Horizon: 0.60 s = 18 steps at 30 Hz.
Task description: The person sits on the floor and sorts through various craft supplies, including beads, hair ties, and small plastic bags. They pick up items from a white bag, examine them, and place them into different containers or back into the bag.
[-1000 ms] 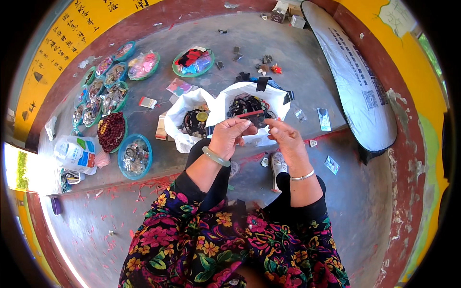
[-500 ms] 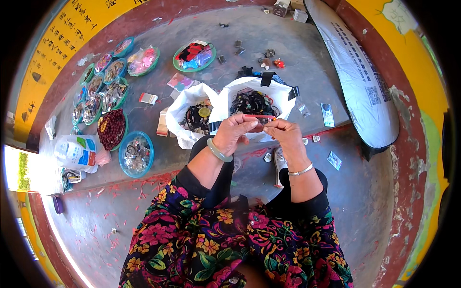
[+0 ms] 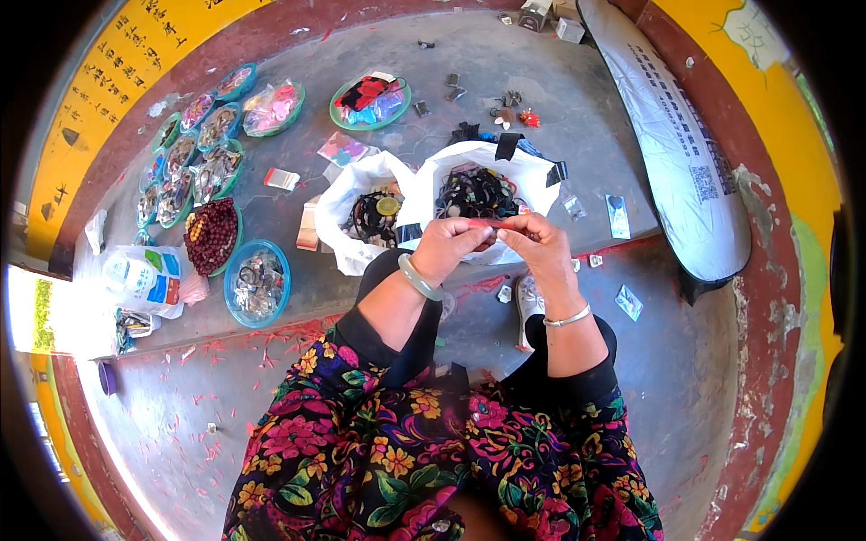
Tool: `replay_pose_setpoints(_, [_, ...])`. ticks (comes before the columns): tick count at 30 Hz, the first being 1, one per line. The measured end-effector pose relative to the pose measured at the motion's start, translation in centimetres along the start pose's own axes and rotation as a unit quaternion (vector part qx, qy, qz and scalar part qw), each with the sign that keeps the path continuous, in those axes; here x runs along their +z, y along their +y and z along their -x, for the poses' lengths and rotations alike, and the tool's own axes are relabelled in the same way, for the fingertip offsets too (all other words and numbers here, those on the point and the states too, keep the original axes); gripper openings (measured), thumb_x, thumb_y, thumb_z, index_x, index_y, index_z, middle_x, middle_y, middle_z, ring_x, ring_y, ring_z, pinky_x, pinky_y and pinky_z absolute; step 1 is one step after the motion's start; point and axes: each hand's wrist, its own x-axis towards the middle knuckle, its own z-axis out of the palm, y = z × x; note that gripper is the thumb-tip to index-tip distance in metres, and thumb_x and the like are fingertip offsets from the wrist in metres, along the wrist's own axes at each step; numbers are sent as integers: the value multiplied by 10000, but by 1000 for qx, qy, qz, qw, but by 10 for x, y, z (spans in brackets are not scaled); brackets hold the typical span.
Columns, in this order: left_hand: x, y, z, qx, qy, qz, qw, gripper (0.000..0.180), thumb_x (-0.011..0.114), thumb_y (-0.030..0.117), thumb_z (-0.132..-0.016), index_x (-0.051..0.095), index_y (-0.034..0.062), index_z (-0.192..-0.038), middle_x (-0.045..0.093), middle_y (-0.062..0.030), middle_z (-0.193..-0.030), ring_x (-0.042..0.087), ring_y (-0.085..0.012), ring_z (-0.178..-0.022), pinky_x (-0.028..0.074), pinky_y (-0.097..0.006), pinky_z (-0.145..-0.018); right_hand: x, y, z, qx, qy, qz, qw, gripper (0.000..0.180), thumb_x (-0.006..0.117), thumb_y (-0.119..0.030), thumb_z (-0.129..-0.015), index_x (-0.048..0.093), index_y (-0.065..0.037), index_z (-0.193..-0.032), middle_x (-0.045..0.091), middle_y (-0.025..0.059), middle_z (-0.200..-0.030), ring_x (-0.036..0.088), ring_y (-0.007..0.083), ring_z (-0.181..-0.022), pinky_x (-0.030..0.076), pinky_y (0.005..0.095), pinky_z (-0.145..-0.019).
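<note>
Both my hands are closed in pinches, close together, over the front of the right-hand white bag [image 3: 541, 191]. Between them is a thin red strip [image 3: 487, 223], mostly covered by the fingers. My left hand [image 3: 444, 250] grips its left end and wears a pale bangle on the wrist. On the other end are the thumb and fingertips of my right hand [image 3: 541, 252], which has a silver bracelet. Dark corded items [image 3: 476, 191] fill that bag. A second white bag [image 3: 336, 230] stands to its left, with black cords and a round yellowish piece [image 3: 388, 206].
At left are several basins of small packets, a blue basin [image 3: 232, 302], dark red beads [image 3: 210, 236] and a plastic bag [image 3: 140, 281]. A green tray [image 3: 405, 115] lies farther back. A long silvery panel [image 3: 672, 153] leans at right. Red scraps litter the floor's step edge.
My hands have drawn closer together, and the fingers now cover more of the red strip. It stuck out above the fingertips before. The bags stand as they were.
</note>
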Motion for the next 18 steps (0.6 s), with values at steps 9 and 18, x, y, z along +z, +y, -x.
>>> replay_pose_setpoints(9, [11, -6, -3, 66, 50, -124, 989, 110, 576, 46, -724, 609, 0, -818, 611, -25, -737, 547, -63, -674, 447, -221, -628, 6, -8, 7, -96, -12, 133, 986, 72, 665, 13, -703, 651, 5, -772, 522, 45, -682, 499, 115, -617, 384, 245, -546])
replay_pose_setpoints(18, [9, -11, -7, 115, 89, -209, 967, 145, 514, 18, -680, 603, 7, -794, 622, -86, -712, 588, -142, -651, 459, -271, -614, 15, -8, 9, -126, -10, 159, 979, 86, 666, 17, -691, 649, 2, -774, 522, 68, -679, 518, 153, -596, 394, 274, -523])
